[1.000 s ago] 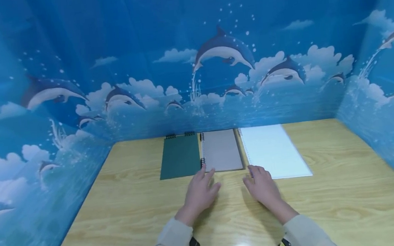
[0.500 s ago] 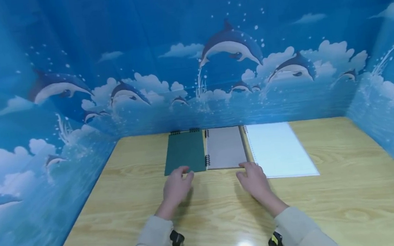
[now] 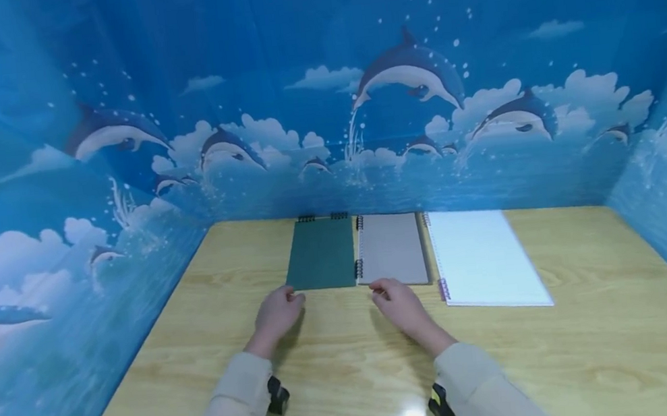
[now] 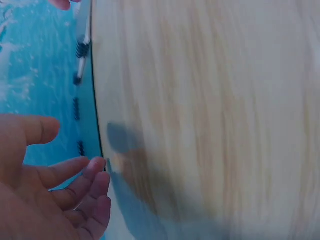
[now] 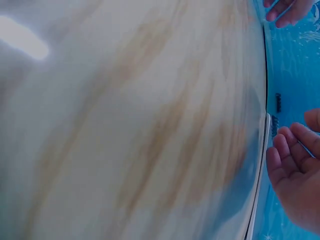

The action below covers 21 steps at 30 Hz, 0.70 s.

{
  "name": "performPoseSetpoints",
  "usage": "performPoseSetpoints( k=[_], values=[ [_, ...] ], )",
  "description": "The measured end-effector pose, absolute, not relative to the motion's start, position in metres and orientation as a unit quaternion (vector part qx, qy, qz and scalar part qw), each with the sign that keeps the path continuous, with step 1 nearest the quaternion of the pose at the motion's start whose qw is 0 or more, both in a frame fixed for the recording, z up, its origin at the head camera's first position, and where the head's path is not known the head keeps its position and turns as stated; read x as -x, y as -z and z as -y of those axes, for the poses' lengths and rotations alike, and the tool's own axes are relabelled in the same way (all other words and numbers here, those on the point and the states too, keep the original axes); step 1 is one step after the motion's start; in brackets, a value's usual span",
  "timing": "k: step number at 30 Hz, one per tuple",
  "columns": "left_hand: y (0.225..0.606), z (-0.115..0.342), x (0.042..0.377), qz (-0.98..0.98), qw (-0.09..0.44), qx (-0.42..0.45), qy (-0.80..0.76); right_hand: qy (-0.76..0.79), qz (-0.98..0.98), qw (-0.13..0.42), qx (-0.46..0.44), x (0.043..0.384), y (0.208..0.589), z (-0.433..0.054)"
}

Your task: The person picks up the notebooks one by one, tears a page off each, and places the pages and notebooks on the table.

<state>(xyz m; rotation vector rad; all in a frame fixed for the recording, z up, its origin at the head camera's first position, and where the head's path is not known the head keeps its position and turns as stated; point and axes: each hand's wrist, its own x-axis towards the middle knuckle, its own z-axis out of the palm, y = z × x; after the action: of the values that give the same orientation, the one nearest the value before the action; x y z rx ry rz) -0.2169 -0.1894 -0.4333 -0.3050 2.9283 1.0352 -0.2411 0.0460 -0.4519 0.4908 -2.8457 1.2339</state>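
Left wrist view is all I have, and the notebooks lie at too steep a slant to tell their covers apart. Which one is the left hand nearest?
Observer: The dark green spiral notebook; the left hand is at its near left corner.
Operator: And the right hand, what is that closest to?
Observer: The near edge of the gray spiral notebook; whether it touches, I can't tell.
Operator: Anything to the right of that one?
Observer: Yes, a larger white spiral notebook, its binding along its left side.
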Motion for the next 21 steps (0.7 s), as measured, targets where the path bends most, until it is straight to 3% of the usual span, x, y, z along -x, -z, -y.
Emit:
performPoseSetpoints(
  k=[5, 10, 21],
  values=[
    [0.434, 0.206, 0.220, -0.944, 0.034, 0.100, -0.312, -0.400, 0.899, -0.012, -0.176, 0.242, 0.460, -0.030],
    [0.433, 0.213, 0.230, -0.930, 0.049, 0.098, -0.352, -0.429, 0.887, -0.059, -0.162, 0.245, 0.457, -0.014],
    [0.426, 0.207, 0.244, -0.882, 0.095, 0.141, -0.439, -0.564, 0.809, -0.161, 0.016, 0.251, 0.436, 0.013]
  ],
)
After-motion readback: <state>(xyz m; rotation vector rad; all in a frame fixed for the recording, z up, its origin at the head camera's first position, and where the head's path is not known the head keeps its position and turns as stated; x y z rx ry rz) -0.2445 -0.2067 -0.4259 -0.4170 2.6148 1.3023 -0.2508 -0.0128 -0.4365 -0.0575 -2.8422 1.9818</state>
